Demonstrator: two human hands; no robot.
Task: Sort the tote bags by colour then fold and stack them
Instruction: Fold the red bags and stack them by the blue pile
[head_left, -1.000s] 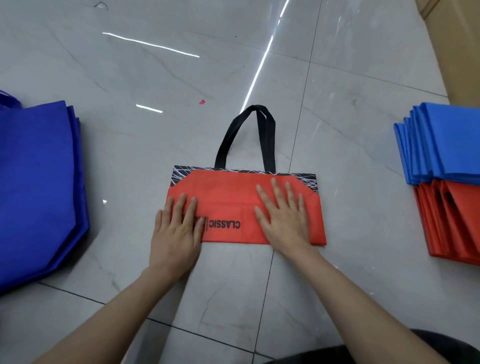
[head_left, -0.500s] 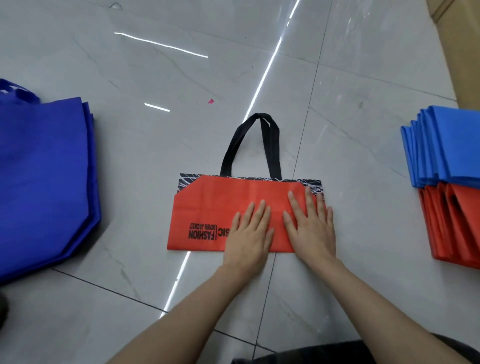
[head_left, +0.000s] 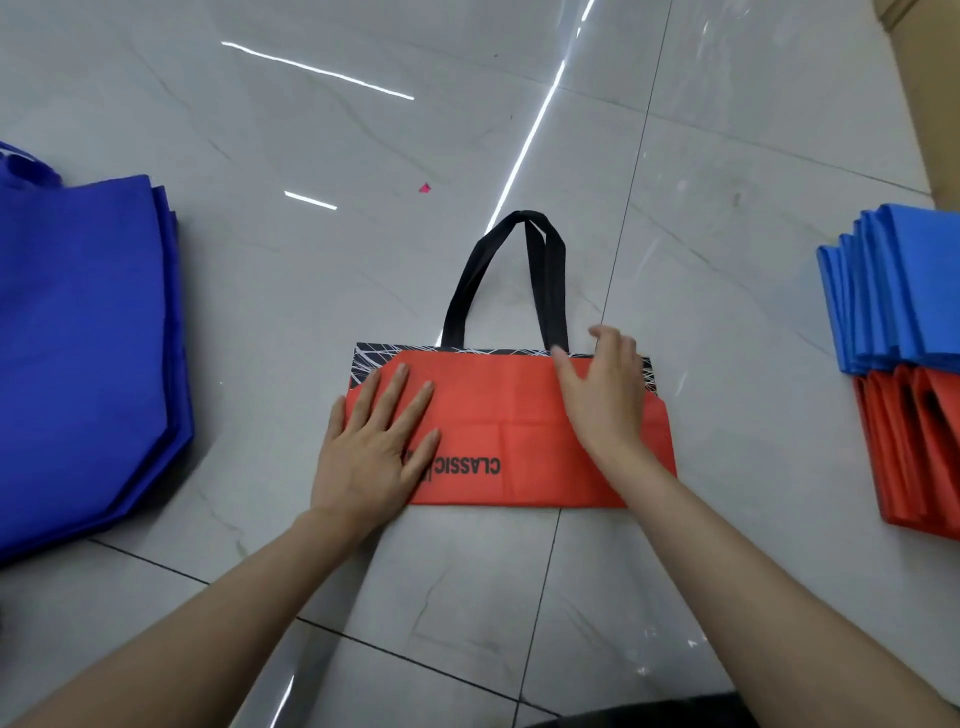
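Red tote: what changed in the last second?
Left hand slid from mid-bag back to the left end of the red tote, pressing flat. Right hand moved up to its top edge by the black handle, fingers loosely bent, gripping nothing. Tote stayed folded in place; blue pile and blue-red stack unchanged.

Our bare left hand (head_left: 374, 452) lies flat, palm down, its fingers straight, a little spread, pointing away and slightly right. Our bare right hand (head_left: 602, 395) sits farther forward, thumb splayed toward the left hand, fingers loosely bent and blurred, closed on nothing we can make out. Our bare left forearm (head_left: 208, 623) and bare right forearm (head_left: 753, 571) reach in from the near edge, converging toward the hands.
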